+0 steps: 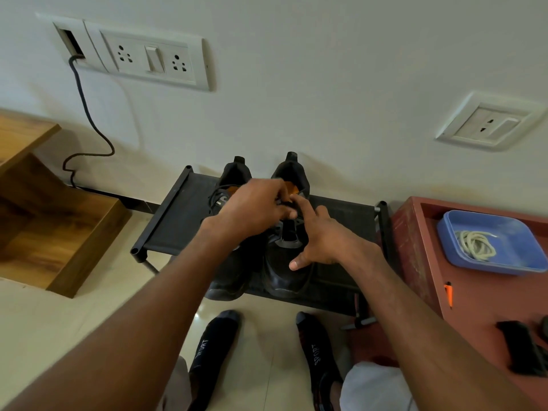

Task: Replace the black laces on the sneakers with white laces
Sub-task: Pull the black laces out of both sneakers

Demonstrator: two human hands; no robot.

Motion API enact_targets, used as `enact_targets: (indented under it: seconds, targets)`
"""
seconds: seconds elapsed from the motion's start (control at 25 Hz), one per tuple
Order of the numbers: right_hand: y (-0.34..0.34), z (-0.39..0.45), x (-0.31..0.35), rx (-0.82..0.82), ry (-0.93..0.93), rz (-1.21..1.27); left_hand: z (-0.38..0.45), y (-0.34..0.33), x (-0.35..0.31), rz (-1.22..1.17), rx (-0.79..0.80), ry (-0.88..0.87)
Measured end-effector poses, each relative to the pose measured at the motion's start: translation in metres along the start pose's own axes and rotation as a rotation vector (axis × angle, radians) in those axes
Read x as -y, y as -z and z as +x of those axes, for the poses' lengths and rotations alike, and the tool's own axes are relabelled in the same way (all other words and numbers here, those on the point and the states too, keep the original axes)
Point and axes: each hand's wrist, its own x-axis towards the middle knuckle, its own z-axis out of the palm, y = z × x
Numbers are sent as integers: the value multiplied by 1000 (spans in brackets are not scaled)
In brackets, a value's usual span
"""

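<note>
L hand (255, 207): your fingers curl, pinching black lace (215, 194) at right sneaker (286, 256) throat.
R hand (321, 240): fingers spread, resting on same shoe.
Shoe axis: toe toward you, heel to wall.
White laces (477, 244): in blue tray (510, 264), far right; R hand nearer.

We see matt black sneakers (284, 262) with a faint leathery sheen at the toes, on a rack (184, 215) of matt dark cloth and metal tubes; far right, a smooth blue plastic tray (522, 247) holds white cord laces (476, 244); left, wood-grain boards (59, 226); near us, glossy floor tiles (89, 307).
</note>
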Motion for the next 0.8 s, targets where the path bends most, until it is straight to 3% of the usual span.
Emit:
enact_targets:
  seconds: [0.2, 0.32, 0.44, 0.56, 0.64, 0.68, 0.72, 0.8]
  targets:
    - [0, 0, 0, 4, 1, 1, 4, -4, 2, 277, 81, 13]
    - [1, 1, 1, 11, -3, 8, 5, -5, 2, 225, 26, 50]
    - [0, 1, 1, -1, -6, 3, 5, 4, -3, -103, -155, 70]
    - [0, 1, 0, -15, -3, -3, -2, 24, -16, -849, -344, 43]
    - [0, 1, -1, -10, -4, -1, -2, 29, -15, -1086, -380, 115]
    - [0, 1, -1, -6, -6, 0, 0, 27, -13, -971, -378, 146]
    - [0, 0, -1, -5, -9, -2, 4, 20, -6, -697, -339, 154]
    - [1, -1, 0, -7, -18, -7, 6, 3, 1, -154, -122, 117]
